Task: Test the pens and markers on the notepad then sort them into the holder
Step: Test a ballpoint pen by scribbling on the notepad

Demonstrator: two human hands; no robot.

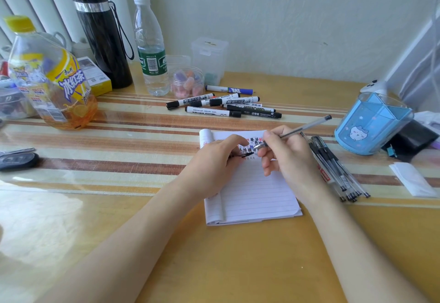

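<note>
Here, right grip clamped on gel pen, left grip pinching black cap, markers reading "WHITEBOARD MARKER".

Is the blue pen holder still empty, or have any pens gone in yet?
Empty, as far as shows: the holder has clear upper walls and no pens stand inside. Markers and pens lie on the table.

Both forearms are bare up to the frame edge, no sleeves showing, and the left hand and right hand wear no gloves.
</note>
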